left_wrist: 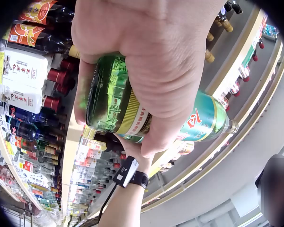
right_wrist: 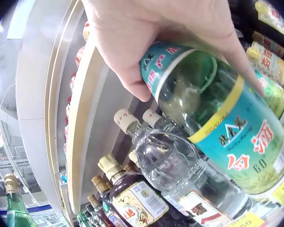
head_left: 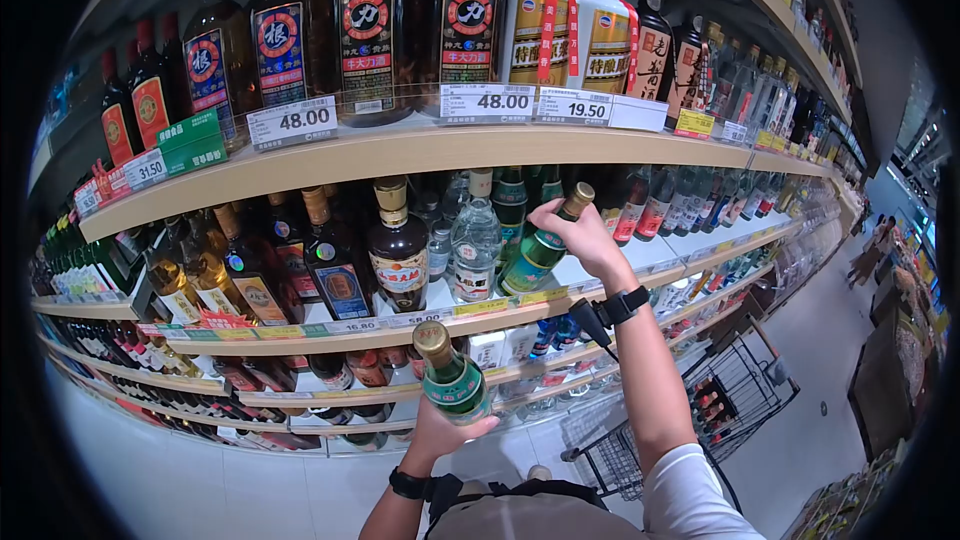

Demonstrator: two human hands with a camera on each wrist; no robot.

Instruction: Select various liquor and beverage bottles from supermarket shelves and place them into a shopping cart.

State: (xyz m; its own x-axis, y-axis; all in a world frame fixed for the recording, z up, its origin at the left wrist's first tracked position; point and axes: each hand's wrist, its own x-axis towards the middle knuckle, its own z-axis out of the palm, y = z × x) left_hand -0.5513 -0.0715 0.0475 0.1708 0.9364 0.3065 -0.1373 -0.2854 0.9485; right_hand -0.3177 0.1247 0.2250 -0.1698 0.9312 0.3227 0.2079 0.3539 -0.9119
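Note:
Low in front of the body, my left hand grips a green glass liquor bottle with a gold cap. In the left wrist view, fingers and thumb wrap round its lower half, and a teal label with red characters shows. At the middle shelf my right hand holds a second green liquor bottle by its shoulder, just below the gold cap. This bottle leans, with its base close over the shelf's front edge. Beside it stands a clear glass bottle, then a dark bottle with a cream label.
Above runs a shelf of dark bottles and white-gold bottles with price tags. Lower shelves hold more bottles. At the right, a wire shopping cart with several bottles stands on the pale floor. Farther off are people in the aisle.

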